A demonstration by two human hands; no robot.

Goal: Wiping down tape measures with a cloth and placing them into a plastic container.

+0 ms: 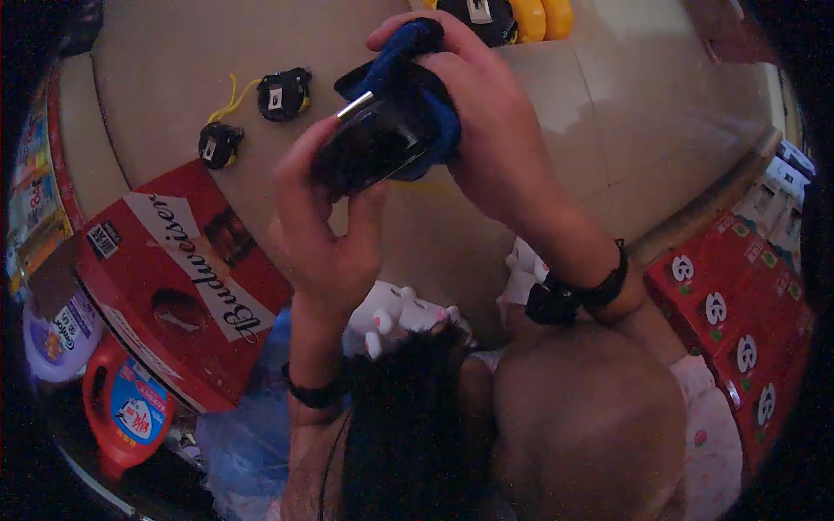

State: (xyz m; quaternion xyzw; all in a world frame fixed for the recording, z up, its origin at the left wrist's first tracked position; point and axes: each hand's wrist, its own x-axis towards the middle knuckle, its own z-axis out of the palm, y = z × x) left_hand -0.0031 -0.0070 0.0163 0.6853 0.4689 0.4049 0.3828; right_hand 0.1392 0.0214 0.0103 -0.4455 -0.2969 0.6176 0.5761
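My left hand (334,221) grips a glossy black tape measure (369,148) with a silver metal clip along its upper edge. A dark blue cloth (441,122) is bunched against the tape measure's right side and far end. My right hand (495,108) has its fingers closed on this cloth and presses it to the case. Part of the tape measure is hidden behind the cloth. On the floor at the left are a black tape measure (282,94) and a smaller one (220,143), with a yellow cord beside them.
Another black tape measure (479,19) lies at the top beside yellow rounded items (543,19). A red carton (178,286), a red jug (130,408) and a purple bottle (61,339) stand left. Red packages (734,304) line the right. White plush slippers (391,313) are below.
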